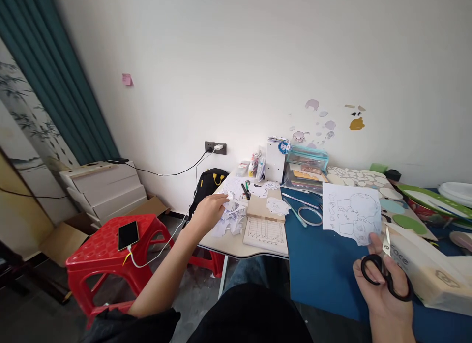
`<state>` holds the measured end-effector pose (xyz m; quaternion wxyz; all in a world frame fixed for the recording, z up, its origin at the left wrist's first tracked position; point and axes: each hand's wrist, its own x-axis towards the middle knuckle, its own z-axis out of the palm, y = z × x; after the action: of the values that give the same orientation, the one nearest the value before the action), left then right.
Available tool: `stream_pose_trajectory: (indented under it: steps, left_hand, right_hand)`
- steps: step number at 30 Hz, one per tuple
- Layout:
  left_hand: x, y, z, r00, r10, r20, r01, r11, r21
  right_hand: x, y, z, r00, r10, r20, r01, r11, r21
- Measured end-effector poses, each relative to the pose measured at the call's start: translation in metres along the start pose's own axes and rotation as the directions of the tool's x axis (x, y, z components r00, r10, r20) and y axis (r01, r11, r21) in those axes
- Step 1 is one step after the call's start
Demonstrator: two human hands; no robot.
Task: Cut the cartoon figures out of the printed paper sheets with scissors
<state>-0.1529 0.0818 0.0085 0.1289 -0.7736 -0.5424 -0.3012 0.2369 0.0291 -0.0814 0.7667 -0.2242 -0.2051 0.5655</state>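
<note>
My right hand (pixel 387 284) holds black-handled scissors (pixel 385 249), blades pointing up, fingers through the loops. Between its fingertips it also grips a white sheet of paper (pixel 350 213) with line drawings of figures and a ragged lower edge. My left hand (pixel 209 211) reaches over a pile of white paper scraps (pixel 236 217) at the table's left end. Its fingers are drawn together, and whatever may be in them is hidden. Beside the pile, cut-out paper pieces (pixel 277 206) rest near an open notebook (pixel 264 232).
A tissue pack (pixel 424 269) lies right of my right hand. Pens (pixel 295 211) and a ring of tape (pixel 310 216) lie on the blue mat (pixel 313 269). A red stool (pixel 110 244) bears a charging phone (pixel 128 235), whose white cable (pixel 162 257) passes behind my left arm.
</note>
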Motion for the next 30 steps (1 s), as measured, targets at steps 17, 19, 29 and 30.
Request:
stream_pose_trajectory:
  steps: [17, 19, 29, 30]
  left_hand:
    - [-0.049, 0.156, -0.013, 0.983, -0.171, 0.067, 0.078, 0.056, -0.995]
    - [-0.047, 0.158, -0.013, 0.966, -0.255, 0.05, 0.064, 0.044, -0.997]
    - [-0.049, 0.155, -0.004, 0.914, -0.403, -0.039, 0.144, 0.414, -0.899]
    - [-0.05, 0.153, -0.005, 0.922, -0.387, -0.025, 0.161, 0.439, -0.884]
  right_hand:
    - [-0.088, 0.023, 0.077, 0.976, -0.029, 0.217, 0.102, 0.938, -0.333]
    - [-0.091, 0.024, 0.082, 0.981, -0.002, 0.193, 0.071, 0.933, -0.352]
    - [-0.086, 0.024, 0.085, 0.947, 0.058, 0.315, 0.128, 0.834, -0.537]
    - [-0.085, 0.022, 0.084, 0.939, 0.072, 0.337, 0.132, 0.829, -0.544]
